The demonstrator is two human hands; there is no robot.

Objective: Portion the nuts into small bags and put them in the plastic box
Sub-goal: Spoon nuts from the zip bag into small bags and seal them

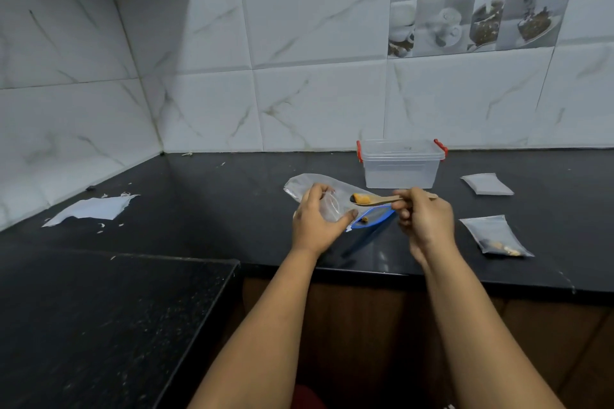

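the left hand curls its fingers and thumb round a small clear bag, holding it just in front of the box. the right hand pinches the handle of a wooden spoon; its bowl carries nuts beside the bag. under the spoon lies a big clear pouch with a blue zip mouth, a nut inside. the box is clear plastic with red clips, lid on. right of it lie a flat empty bag and, nearer, a filled bag. far left of the box, torn white paper lies on the black speckled counter.
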